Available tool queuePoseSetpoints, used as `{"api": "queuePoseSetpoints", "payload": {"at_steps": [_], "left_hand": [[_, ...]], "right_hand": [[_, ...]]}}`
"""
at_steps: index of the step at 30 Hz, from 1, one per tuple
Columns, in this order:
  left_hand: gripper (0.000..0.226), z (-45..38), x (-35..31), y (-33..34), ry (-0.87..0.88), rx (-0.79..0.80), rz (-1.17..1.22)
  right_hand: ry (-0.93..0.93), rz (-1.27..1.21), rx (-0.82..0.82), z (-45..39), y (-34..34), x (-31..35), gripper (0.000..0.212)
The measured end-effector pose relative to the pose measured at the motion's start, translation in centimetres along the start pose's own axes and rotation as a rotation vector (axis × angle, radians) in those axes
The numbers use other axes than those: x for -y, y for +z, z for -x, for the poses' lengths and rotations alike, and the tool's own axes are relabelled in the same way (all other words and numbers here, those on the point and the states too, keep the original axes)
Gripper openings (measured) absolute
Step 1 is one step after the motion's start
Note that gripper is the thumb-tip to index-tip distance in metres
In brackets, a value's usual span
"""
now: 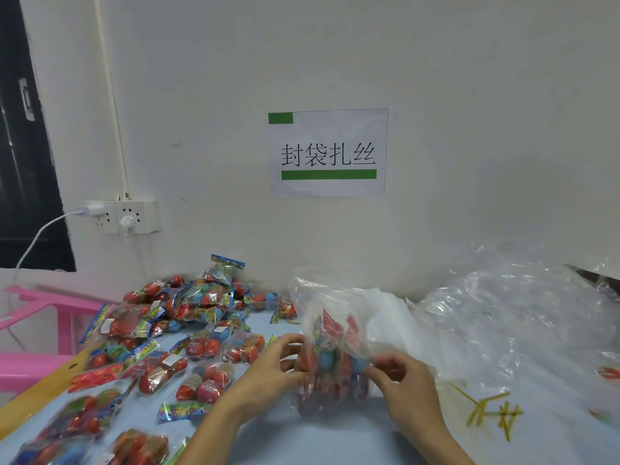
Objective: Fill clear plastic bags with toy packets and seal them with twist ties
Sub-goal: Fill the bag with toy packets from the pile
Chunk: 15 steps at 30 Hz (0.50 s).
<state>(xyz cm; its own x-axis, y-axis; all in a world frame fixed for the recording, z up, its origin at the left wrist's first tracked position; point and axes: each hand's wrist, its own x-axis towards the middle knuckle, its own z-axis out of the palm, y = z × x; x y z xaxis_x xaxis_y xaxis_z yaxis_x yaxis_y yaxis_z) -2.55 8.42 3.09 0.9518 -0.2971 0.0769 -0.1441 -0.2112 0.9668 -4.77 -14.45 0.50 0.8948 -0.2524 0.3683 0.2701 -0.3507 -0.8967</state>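
Head view puts the clear bag (330, 333) right in front of you, standing on the blue bench (302, 441) with several toy packets already in its lower half and its empty upper part rising loose and crumpled. Your left hand (268, 370) and right hand (399, 377) flank it, fingers curled and pinching the film at the level of the packets. Expect it to feel light, but the film is thin, slick and limp, so it will likely slide and sag unless you gather the neck just above the contents and hold there. The packets themselves look lumpy and shift easily, so keep the base resting on the bench. The twist ties (493, 411) lie scattered to your right, near the right hand. More loose packets (188, 323) are heaped to your left, and crumpled spare bags (510, 310) pile up behind on the right.
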Motion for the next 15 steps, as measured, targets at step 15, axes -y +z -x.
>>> {"api": "queuePoseSetpoints", "payload": {"at_steps": [15], "left_hand": [[0.079, 0.12, -0.02, 0.06, 0.067, 0.014, 0.062]], "right_hand": [[0.071, -0.149, 0.005, -0.19, -0.4, 0.14, 0.021]]}}
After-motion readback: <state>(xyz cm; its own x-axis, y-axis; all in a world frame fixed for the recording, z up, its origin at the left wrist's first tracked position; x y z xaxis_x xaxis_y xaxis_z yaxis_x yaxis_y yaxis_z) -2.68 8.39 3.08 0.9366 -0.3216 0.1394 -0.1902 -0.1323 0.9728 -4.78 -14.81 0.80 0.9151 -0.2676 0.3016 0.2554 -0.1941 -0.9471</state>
